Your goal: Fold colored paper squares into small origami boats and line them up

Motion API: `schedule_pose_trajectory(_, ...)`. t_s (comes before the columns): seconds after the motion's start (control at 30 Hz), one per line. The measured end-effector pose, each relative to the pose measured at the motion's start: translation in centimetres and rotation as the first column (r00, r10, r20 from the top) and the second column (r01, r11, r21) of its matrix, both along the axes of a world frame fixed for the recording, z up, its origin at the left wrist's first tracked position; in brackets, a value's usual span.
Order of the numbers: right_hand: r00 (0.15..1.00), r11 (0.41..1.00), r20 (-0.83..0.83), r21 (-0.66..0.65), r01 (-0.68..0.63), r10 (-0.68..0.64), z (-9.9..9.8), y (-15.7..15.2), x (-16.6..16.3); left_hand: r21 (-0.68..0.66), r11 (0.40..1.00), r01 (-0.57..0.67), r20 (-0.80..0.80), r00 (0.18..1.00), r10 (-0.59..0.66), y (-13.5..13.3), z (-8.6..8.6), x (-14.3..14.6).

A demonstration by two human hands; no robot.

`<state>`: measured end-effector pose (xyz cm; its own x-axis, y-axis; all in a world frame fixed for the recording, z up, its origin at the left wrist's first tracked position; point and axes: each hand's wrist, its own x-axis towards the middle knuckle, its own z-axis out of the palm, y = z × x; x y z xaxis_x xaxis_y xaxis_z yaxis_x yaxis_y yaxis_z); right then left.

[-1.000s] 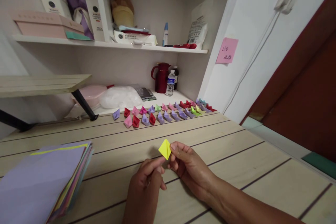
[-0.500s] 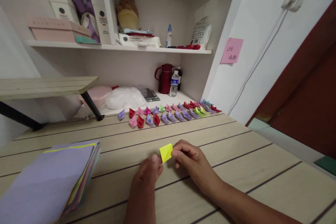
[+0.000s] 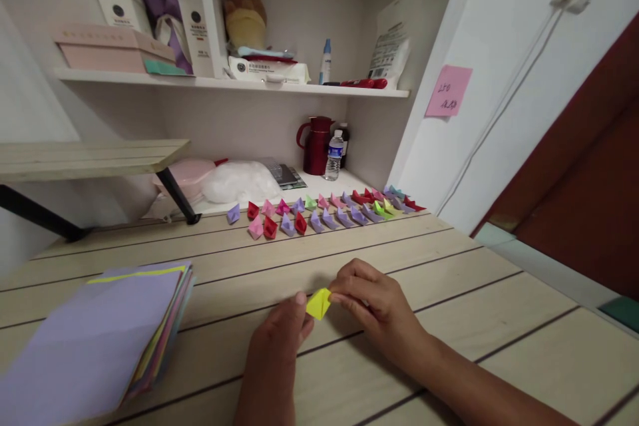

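Note:
A small folded piece of yellow paper [image 3: 318, 305] is held between my two hands, just above the wooden tabletop. My left hand [image 3: 282, 329] grips its left corner, thumb on top and fingers mostly hidden underneath. On the opposite side, my right hand [image 3: 372, 299] pinches the right corner between thumb and index finger. Beyond the hands, folded paper boats [image 3: 317, 221] in purple, red, pink and green stand in two rows along the back of the table.
A stack of coloured paper sheets [image 3: 94, 339] lies at the left, purple on top. Behind the boats are a plastic water bottle [image 3: 334, 156], a dark red jug [image 3: 316, 146] and a white plastic bag [image 3: 241, 182]. A low wooden stand [image 3: 94, 156] rises at the back left.
The yellow paper has turned and tilted in my hands and now looks narrower, its shape altered. Both hands sit slightly lower in view, and the camera view has shifted a little.

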<state>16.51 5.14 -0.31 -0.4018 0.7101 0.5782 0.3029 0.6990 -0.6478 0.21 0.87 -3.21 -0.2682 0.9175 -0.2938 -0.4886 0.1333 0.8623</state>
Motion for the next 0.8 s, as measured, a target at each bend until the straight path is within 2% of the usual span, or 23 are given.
schedule_pose_trajectory(0.13,0.999,0.999,-0.043,-0.04,0.003,-0.005,0.0,-0.1,-0.2,0.042,0.995,0.087,-0.028,0.996,-0.086,-0.5,0.0,-0.4)
schedule_pose_trajectory(0.23,0.994,0.986,-0.106,-0.168,-0.006,-0.011,-0.1,0.0,-0.4,0.062,0.985,0.158,-0.053,0.986,-0.155,-0.6,-0.2,-0.7)
schedule_pose_trajectory(0.33,0.97,0.912,-0.237,-0.385,-0.14,0.049,-0.4,-0.1,-0.7,0.074,0.982,0.175,-0.032,0.984,-0.173,-0.5,-0.5,-0.8)
schedule_pose_trajectory(0.43,0.92,0.811,-0.382,-0.509,-0.289,0.087,-0.7,-0.2,-1.0,0.078,0.984,0.159,-0.012,0.987,-0.159,-0.4,-0.7,-0.9)
schedule_pose_trajectory(0.53,0.87,0.731,-0.482,-0.554,-0.398,0.108,-1.0,-0.3,-1.3,0.078,0.987,0.144,0.0,0.99,-0.144,-0.4,-0.7,-0.8)
schedule_pose_trajectory(0.6,0.854,0.7,-0.505,-0.564,-0.438,0.127,-1.2,-0.4,-1.5,0.074,0.992,0.106,0.012,0.994,-0.107,-0.4,-0.5,-0.6)
schedule_pose_trajectory(0.7,0.853,0.686,-0.504,-0.572,-0.449,0.138,-1.5,-0.4,-1.7,0.069,0.996,0.064,0.023,0.998,-0.066,-0.5,0.0,-0.1)
schedule_pose_trajectory(0.8,0.857,0.689,-0.5,-0.578,-0.438,0.125,-1.7,-0.2,-1.7,0.064,0.993,0.099,0.055,0.993,-0.103,-0.5,0.4,0.3)
